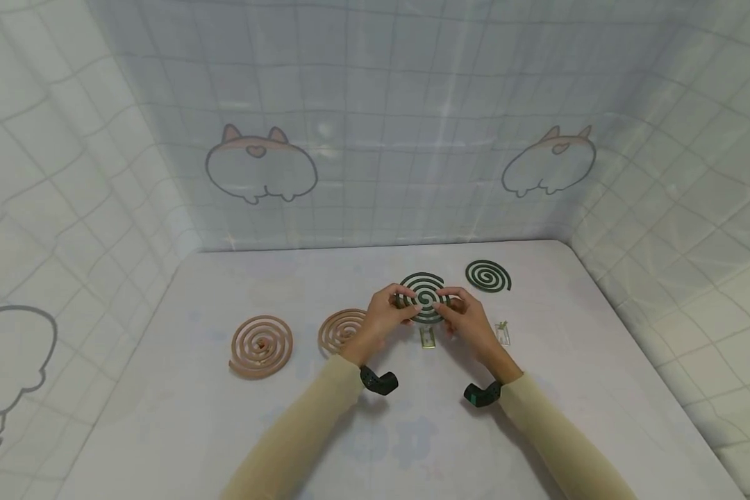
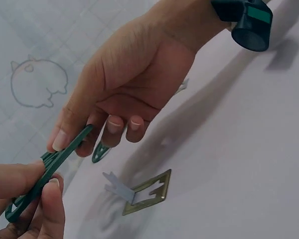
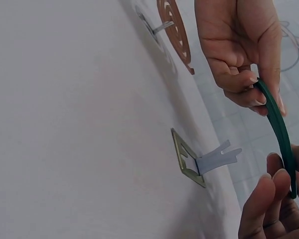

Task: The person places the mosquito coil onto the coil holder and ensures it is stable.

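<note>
Both hands hold a green mosquito coil [image 1: 425, 298] by its opposite edges, raised above the table. My left hand [image 1: 387, 314] pinches the left edge between thumb and fingers. On the right edge, my right hand [image 1: 469, 321] pinches in the same way. The wrist views show the coil edge-on and slightly tilted. Below it, apart from the coil, a small metal coil stand [image 2: 145, 198] lies on the table with its forked prong bent up. That same stand [image 3: 189, 162] appears under the hands in the right wrist view.
Another green coil [image 1: 487, 276] lies at the back right. A second metal stand [image 1: 503, 333] sits right of my right hand. Leftward are two brown coils, one at far left [image 1: 261, 340] and one [image 1: 334, 332] partly behind my left arm. A patterned sheet [image 1: 381, 139] encloses the table.
</note>
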Available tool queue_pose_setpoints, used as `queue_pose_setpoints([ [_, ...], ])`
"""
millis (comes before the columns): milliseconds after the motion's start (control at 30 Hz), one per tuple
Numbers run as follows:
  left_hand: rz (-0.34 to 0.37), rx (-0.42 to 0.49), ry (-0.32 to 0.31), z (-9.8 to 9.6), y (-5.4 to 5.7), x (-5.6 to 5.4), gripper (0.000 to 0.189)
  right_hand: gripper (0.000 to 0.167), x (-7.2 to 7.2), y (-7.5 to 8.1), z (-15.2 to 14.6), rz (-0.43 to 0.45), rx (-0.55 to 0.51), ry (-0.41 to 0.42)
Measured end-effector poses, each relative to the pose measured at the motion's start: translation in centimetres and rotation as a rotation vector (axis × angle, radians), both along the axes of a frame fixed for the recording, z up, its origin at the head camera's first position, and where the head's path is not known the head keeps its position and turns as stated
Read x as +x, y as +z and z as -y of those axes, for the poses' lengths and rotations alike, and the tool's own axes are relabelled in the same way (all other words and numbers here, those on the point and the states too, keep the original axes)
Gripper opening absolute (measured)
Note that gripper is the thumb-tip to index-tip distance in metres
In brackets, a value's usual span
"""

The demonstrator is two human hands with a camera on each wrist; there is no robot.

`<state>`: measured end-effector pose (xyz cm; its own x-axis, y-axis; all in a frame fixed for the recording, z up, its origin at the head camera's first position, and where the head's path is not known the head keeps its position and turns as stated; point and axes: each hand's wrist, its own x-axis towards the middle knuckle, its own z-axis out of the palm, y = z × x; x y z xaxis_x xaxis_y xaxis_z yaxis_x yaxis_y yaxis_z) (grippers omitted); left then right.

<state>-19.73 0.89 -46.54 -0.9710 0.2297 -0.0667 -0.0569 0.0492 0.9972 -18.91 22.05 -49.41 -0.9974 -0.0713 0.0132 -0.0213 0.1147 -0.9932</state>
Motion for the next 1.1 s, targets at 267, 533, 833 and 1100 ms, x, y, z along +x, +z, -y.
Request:
queue_pose_setpoints([
  [267, 0.012, -0.030, -0.010, -0.3, 0.0, 0.8, 0.027, 0.037, 0.9, -0.1, -0.2, 0.009, -0.004, 0.001],
  [533, 0.069, -0.026, -0.049, -0.5, -0.1, 1.4, 0.028, 0.035, 1.5, -0.3, -0.4, 0.034, 0.007, -0.007],
  [833, 0.075, 0.008, -0.049, -0.8, -0.7, 1.8, 0.028, 0.035, 2.1, -0.5, -0.4, 0.033, 0.016, -0.011],
  [1100, 0.054, -0.067, -0.037, -0.8, -1.2, 2.5, 0.026, 0.037, 2.6, -0.9, -0.4, 0.053, 0.030, -0.020],
])
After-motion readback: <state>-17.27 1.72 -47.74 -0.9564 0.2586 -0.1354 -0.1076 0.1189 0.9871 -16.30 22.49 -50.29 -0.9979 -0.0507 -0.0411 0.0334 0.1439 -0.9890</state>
